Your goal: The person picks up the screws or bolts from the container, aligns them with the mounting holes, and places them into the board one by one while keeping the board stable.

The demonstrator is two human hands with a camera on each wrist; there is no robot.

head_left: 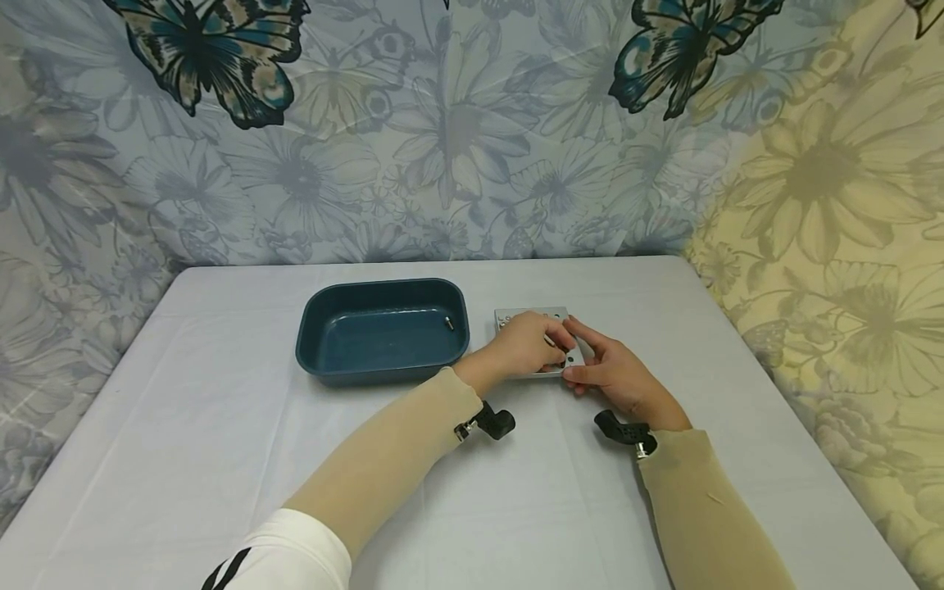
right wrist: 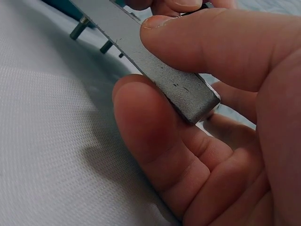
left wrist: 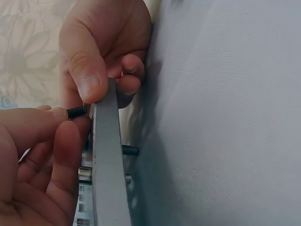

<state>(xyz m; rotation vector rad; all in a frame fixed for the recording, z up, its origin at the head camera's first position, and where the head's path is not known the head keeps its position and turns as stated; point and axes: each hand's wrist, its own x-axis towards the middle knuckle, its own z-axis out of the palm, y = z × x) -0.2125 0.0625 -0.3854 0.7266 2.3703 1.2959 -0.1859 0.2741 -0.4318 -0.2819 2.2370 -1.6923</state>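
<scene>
A grey metal plate with holes (head_left: 575, 357) is held edge-on by my right hand (head_left: 615, 373), which grips its right end between thumb and fingers. My left hand (head_left: 527, 344) is over the plate's face and pinches a dark threaded screw (left wrist: 77, 111) between thumb and finger. The screw's shaft points at the plate (left wrist: 108, 155) near the right thumb; its head is hidden by the fingers. Other screws sit in the plate, with a dark threaded end (left wrist: 130, 150) sticking out on the underside. In the right wrist view, several shafts project below the plate (right wrist: 186, 94).
A dark teal tray (head_left: 317, 370) stands on the table left of the plate, with a small metal piece (head_left: 449, 323) inside at its right. White cloth covers the table (head_left: 184, 426). Patterned fabric (head_left: 457, 147) hangs behind and at both sides.
</scene>
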